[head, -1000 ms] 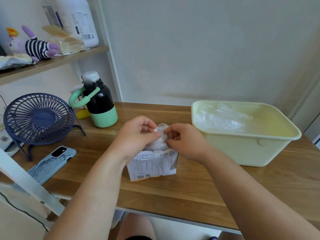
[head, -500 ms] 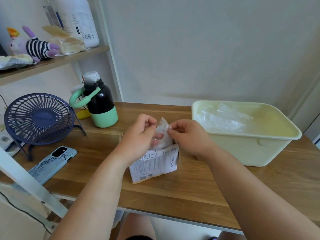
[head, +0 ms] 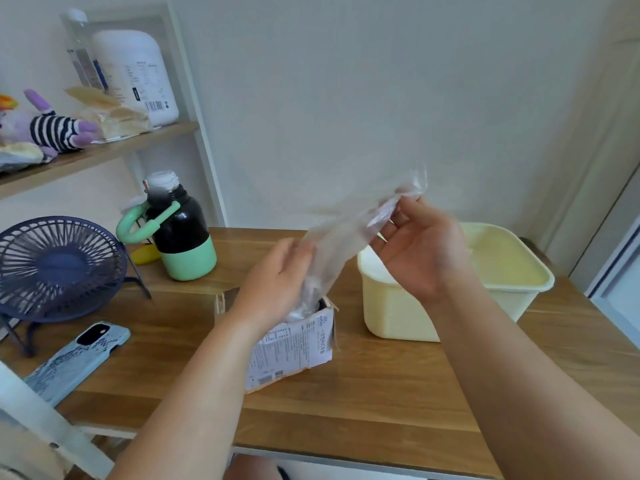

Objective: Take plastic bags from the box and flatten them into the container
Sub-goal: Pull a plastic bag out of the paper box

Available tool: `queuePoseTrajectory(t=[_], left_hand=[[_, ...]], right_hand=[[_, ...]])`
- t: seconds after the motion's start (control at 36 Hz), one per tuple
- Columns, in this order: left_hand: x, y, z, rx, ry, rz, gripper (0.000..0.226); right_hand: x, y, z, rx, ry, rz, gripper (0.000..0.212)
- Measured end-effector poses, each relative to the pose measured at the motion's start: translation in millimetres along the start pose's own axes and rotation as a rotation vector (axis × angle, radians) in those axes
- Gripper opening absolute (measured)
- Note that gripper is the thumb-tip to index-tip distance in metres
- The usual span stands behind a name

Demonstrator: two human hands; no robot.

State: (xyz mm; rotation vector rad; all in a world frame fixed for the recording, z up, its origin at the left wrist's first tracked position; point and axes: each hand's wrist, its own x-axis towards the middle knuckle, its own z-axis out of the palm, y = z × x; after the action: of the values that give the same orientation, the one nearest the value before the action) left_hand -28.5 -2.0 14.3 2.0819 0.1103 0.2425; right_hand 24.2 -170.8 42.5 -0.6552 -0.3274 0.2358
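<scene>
A small printed cardboard box (head: 294, 344) stands on the wooden table, with clear plastic bags bunched in its open top. My right hand (head: 420, 247) is raised above the box and pinches the top end of a clear plastic bag (head: 341, 244), which stretches down toward the box. My left hand (head: 277, 282) sits over the box's opening with its fingers against the lower part of the bag; whether they pinch it is blurred. The pale yellow container (head: 398, 310) stands to the right, behind my right hand.
A black and mint bottle (head: 180, 233) and a dark blue desk fan (head: 59, 268) stand at the left. A phone (head: 79, 358) in a light blue case lies near the table's front left. A shelf (head: 97, 154) with a plush toy and jugs is above.
My right hand has risen up and to the right, drawing a bag out of the box into a long strip. My left hand stayed at the box's opening.
</scene>
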Motion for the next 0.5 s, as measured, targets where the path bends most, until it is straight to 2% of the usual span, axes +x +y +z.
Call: queuePoseTrajectory(t=[0.06,0.11,0.17,0.19,0.25,0.28,0.33,0.39,0.44,0.5], left_hand=[[3.1,8.8,6.0,-0.166,-0.040,-0.046,0.085],[6.1,18.3,12.1,-0.337,-0.154,-0.069,0.087],[10.7,26.9,20.5,-0.472,-0.216,-0.087,0.074],[12.8,30.3,24.7,-0.498,-0.200,-0.088,0.060],[18.5,39.2,35.8,-0.525,-0.123,-0.068,0.028],[20.8,41.4,38.3,-0.535,-0.081,-0.054,0.019],[25.8,47.2,42.1,-0.508,-0.025,0.001,0.013],[31.8,50.7,44.1,-0.380,-0.002,0.064,0.014],[37.1,53.4,45.2,-0.217,-0.039,0.128,0.017],[40.7,58.4,46.3,-0.066,-0.100,0.168,0.019]], right_hand=[[-2.3,-9.1,-3.5,0.070,0.000,0.018,0.006],[-5.4,-19.1,-8.4,0.087,0.006,0.014,0.010],[-9.5,-30.7,-12.2,0.068,0.020,-0.007,0.017],[-12.0,-36.0,-14.7,0.065,0.019,-0.012,0.020],[-18.4,-49.4,-24.8,0.038,-0.005,-0.016,0.013],[-20.7,-53.9,-28.6,0.020,-0.025,-0.002,0.008],[-25.5,-66.2,-39.7,-0.035,-0.042,0.038,0.031],[-28.4,-80.8,-48.3,-0.086,-0.007,0.070,0.044],[-27.5,-94.1,-51.3,-0.228,0.082,0.113,0.051],[-24.2,-99.9,-52.3,-0.486,0.209,0.149,0.045]])
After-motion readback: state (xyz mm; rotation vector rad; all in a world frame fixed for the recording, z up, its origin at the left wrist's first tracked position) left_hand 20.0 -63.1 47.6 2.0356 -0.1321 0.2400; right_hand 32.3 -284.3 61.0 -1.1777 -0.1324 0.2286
